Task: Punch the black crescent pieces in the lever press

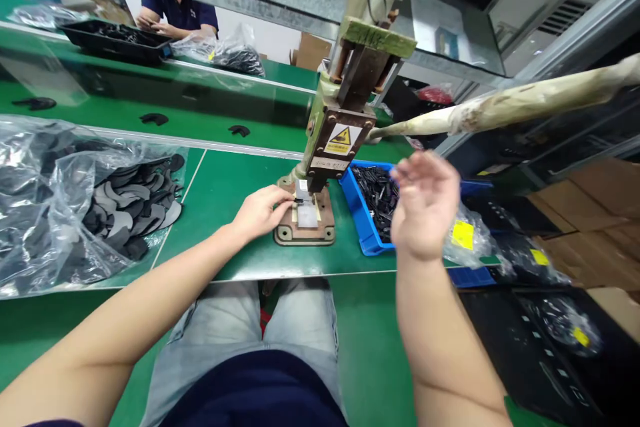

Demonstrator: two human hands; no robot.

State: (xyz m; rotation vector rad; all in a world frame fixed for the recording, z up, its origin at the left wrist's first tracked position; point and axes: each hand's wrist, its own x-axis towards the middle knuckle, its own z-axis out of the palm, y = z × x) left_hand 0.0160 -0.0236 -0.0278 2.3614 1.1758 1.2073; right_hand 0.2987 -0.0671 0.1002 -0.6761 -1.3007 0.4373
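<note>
My left hand (263,212) is at the base of a hand press (340,137), its thumb and fingertips pinched on a small black part (299,200). That part lies over the metal block (307,215) of the fixture, under the press ram. My right hand (423,203) is raised in the air to the right of the press, below the long wrapped lever (480,110). Its fingers are loosely bent and slightly blurred, with nothing visible in them. Behind that hand stands a blue bin (364,223) full of small black parts (375,197).
On the left, a clear plastic bag (45,213) spills dark curved pieces (133,200). Several black curved pieces, one of them a near piece (240,130), lie on the green belt behind. Across it, a person (183,17) sits by a black tray (115,40). Bagged parts (465,237) lie right.
</note>
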